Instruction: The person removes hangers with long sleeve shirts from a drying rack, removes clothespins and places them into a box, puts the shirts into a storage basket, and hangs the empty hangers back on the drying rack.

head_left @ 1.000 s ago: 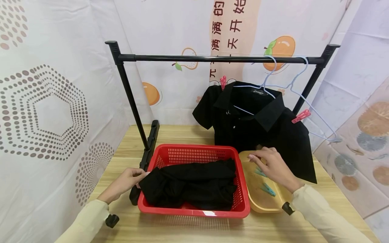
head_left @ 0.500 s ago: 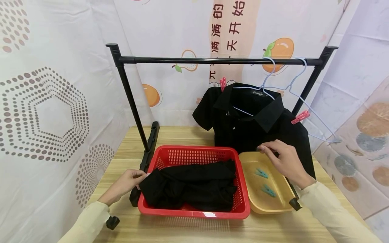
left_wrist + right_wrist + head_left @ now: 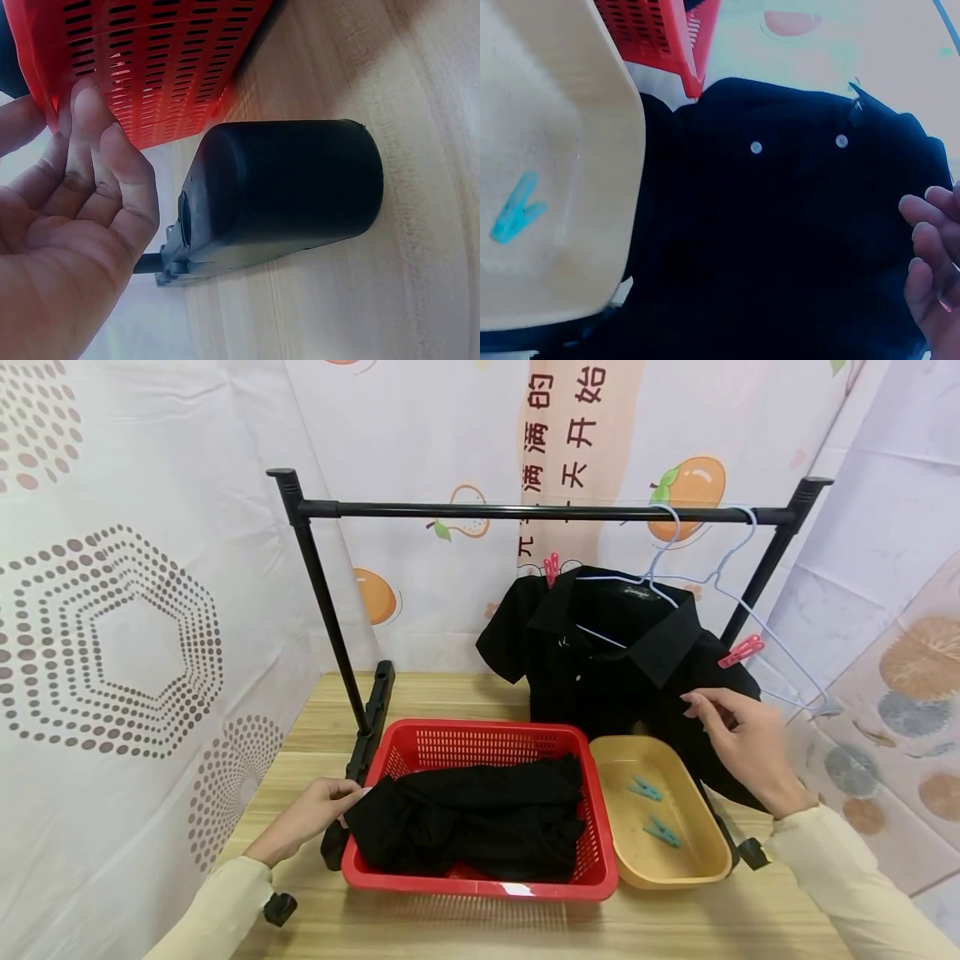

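My left hand [image 3: 313,814] grips the left rim of a red basket [image 3: 480,886], thumb over the edge and fingers against its slotted wall in the left wrist view. A crumpled black garment [image 3: 487,814] lies inside, one corner folded up beside those fingertips. My right hand [image 3: 750,750], loosely curled and with nothing visible in it, hovers before the right side of a black collared shirt [image 3: 600,689]. Two pink clothespins [image 3: 742,650] fasten that shirt's shoulders to a light blue hanger [image 3: 652,578]. A yellow tub [image 3: 666,883] holds two teal clothespins [image 3: 662,832].
The black rack's bar [image 3: 480,512] spans the table, with a second blue hanger [image 3: 780,643] at its right end. Its left foot [image 3: 292,180] stands close below my left hand. Printed curtains [image 3: 420,435] enclose the back and sides. Wooden table [image 3: 420,693] surface shows around the basket.
My right hand has moved right and up from above the yellow tub to the front of the hanging shirt. The left hand stays at the basket rim.
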Available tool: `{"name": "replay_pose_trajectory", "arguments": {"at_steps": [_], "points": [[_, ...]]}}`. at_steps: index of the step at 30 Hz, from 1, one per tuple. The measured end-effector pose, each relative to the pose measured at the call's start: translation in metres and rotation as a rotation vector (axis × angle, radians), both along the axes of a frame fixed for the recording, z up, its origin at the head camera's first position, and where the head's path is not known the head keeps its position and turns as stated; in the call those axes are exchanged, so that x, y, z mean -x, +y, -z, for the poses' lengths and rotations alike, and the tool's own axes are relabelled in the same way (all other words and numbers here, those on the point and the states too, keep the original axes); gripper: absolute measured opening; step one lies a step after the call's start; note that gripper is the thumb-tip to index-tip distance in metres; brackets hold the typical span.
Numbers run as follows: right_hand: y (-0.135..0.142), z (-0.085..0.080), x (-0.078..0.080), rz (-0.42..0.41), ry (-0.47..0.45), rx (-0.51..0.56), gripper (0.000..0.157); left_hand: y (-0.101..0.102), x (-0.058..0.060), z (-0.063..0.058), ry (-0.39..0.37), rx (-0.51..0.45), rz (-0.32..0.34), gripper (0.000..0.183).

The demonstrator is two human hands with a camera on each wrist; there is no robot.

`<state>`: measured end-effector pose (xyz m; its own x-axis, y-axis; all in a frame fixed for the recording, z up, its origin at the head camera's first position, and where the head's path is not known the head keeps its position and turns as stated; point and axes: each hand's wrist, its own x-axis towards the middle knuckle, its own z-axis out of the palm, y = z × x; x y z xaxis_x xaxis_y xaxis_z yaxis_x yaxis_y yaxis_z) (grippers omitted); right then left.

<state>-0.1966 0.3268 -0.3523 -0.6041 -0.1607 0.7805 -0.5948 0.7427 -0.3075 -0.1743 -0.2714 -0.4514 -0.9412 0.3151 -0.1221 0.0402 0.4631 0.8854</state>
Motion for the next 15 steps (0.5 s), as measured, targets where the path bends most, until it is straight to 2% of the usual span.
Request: {"name": "replay_pose_trajectory", "arguments": {"at_steps": [10,13,15], "points": [[0.023,-0.001,0.005,0.185,0.047,0.181,0.009,-0.001,0.001,0.002,-0.005,0.005,0.001,0.027],[0.029,0.001,0.008,0.199,0.024,0.28,0.014,-0.001,0.0,0.003,-0.004,0.002,0.005,0.028],[0.031,0.002,0.008,0.214,-0.023,0.344,0.021,-0.001,0.0,0.003,-0.008,-0.004,0.001,0.028]]}}
